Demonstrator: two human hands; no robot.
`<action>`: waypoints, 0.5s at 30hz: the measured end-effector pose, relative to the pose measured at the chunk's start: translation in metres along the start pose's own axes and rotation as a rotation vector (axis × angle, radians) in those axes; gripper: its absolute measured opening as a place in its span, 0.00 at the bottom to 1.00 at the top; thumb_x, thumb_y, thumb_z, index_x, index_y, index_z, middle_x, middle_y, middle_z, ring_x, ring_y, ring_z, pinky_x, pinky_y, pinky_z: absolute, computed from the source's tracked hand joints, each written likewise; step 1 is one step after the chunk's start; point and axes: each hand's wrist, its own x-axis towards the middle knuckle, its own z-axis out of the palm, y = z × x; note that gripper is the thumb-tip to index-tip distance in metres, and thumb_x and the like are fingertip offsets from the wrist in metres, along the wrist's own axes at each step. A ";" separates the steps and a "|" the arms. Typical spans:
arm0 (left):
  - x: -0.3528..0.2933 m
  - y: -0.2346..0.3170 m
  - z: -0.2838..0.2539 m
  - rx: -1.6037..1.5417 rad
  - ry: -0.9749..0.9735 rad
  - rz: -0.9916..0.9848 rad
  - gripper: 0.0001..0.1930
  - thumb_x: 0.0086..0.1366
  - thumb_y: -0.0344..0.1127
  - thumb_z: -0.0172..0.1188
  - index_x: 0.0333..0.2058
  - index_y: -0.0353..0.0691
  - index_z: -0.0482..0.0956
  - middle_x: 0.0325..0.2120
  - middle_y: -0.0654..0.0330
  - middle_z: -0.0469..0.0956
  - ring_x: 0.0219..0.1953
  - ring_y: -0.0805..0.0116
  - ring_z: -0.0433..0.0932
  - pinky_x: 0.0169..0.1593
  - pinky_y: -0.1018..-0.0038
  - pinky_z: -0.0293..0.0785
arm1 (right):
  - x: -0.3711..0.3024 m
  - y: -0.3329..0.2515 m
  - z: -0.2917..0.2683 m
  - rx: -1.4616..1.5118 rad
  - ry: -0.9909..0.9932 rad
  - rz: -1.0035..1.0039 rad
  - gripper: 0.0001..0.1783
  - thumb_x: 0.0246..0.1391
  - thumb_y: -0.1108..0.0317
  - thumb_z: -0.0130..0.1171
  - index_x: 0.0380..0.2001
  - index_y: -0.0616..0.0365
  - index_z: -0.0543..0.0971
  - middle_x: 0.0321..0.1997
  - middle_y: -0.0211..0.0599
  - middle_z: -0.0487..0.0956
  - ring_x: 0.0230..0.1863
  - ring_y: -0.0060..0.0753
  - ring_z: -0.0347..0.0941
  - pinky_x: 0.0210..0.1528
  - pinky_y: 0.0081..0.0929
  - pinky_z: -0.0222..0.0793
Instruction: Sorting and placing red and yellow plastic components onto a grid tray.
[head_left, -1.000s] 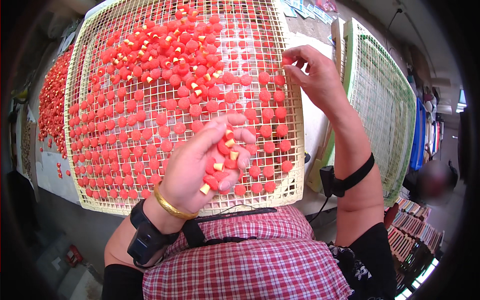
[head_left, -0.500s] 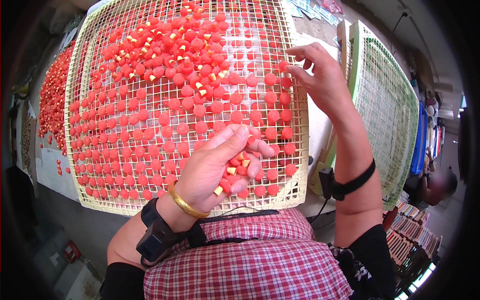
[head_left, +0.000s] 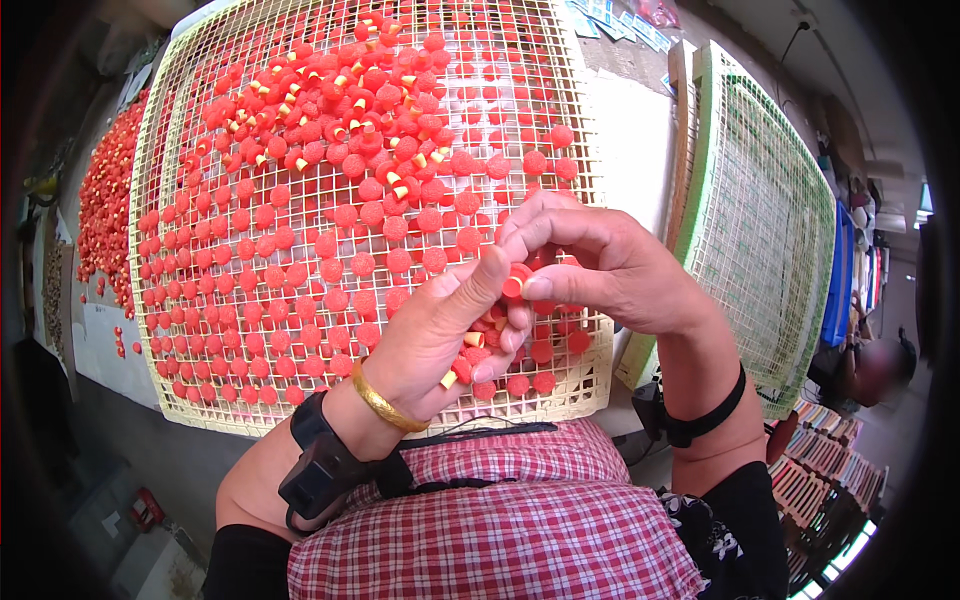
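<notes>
A cream mesh tray (head_left: 210, 60) lies in front of me, covered with small red caps (head_left: 360, 265), some set in rows and some heaped at the far middle (head_left: 350, 100). My left hand (head_left: 440, 335), with a gold bangle and a black wrist strap, is cupped over the tray's near right part and holds a handful of red caps with yellow ends. My right hand (head_left: 610, 270) meets it from the right and pinches one red cap (head_left: 513, 283) between thumb and fingers, right at my left thumb.
A second, bare mesh tray (head_left: 760, 230) leans at the right. More red caps lie on a surface (head_left: 100, 210) at the left. Blue items and stacked things stand at the far right, beside another person (head_left: 875, 370). My red checked shirt fills the lower edge.
My right hand has come back from the tray's far right edge to my left hand and now pinches a cap there. My left hand has stayed over the near part of the tray.
</notes>
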 end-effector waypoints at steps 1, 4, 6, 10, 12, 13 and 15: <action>0.001 0.001 0.000 -0.028 0.026 0.019 0.25 0.74 0.56 0.45 0.51 0.37 0.68 0.31 0.61 0.74 0.28 0.77 0.73 0.20 0.86 0.68 | 0.001 0.000 0.004 0.004 0.043 0.040 0.10 0.59 0.69 0.63 0.43 0.59 0.82 0.43 0.33 0.78 0.46 0.29 0.74 0.52 0.29 0.69; 0.002 0.003 0.000 -0.152 0.016 0.051 0.23 0.76 0.54 0.43 0.50 0.37 0.69 0.34 0.59 0.75 0.31 0.74 0.74 0.20 0.85 0.67 | 0.007 -0.002 0.000 0.108 0.241 0.132 0.08 0.60 0.69 0.62 0.42 0.59 0.80 0.39 0.33 0.81 0.45 0.28 0.76 0.50 0.26 0.71; 0.002 0.006 0.001 -0.229 0.025 0.050 0.22 0.77 0.51 0.42 0.49 0.36 0.70 0.37 0.57 0.75 0.34 0.72 0.74 0.21 0.84 0.67 | 0.016 0.008 -0.019 -0.001 0.542 0.146 0.08 0.60 0.71 0.61 0.42 0.60 0.78 0.37 0.35 0.82 0.41 0.27 0.78 0.44 0.23 0.73; -0.004 0.010 0.012 -0.304 0.044 0.063 0.15 0.76 0.38 0.43 0.51 0.34 0.69 0.45 0.52 0.74 0.42 0.66 0.73 0.28 0.80 0.70 | 0.033 0.051 -0.066 -0.668 0.691 0.092 0.09 0.56 0.75 0.64 0.40 0.61 0.78 0.32 0.37 0.81 0.33 0.26 0.78 0.40 0.25 0.75; -0.008 0.008 0.011 -0.318 0.047 0.051 0.14 0.73 0.32 0.42 0.53 0.33 0.68 0.47 0.50 0.72 0.45 0.64 0.73 0.30 0.78 0.71 | 0.040 0.057 -0.066 -0.673 0.656 0.115 0.08 0.56 0.75 0.64 0.39 0.61 0.78 0.31 0.37 0.81 0.32 0.26 0.78 0.39 0.26 0.74; -0.009 0.008 0.008 -0.320 0.049 0.054 0.14 0.73 0.32 0.42 0.53 0.33 0.68 0.47 0.50 0.72 0.45 0.64 0.73 0.30 0.78 0.71 | 0.043 0.058 -0.066 -0.678 0.622 0.142 0.08 0.56 0.75 0.64 0.39 0.61 0.78 0.30 0.36 0.80 0.32 0.27 0.78 0.39 0.26 0.74; -0.009 0.007 0.003 -0.285 0.005 0.045 0.14 0.72 0.29 0.42 0.53 0.33 0.68 0.48 0.49 0.72 0.45 0.63 0.73 0.29 0.79 0.71 | 0.048 0.062 -0.065 -0.716 0.615 0.121 0.08 0.56 0.75 0.64 0.39 0.61 0.78 0.31 0.36 0.80 0.32 0.28 0.78 0.38 0.27 0.75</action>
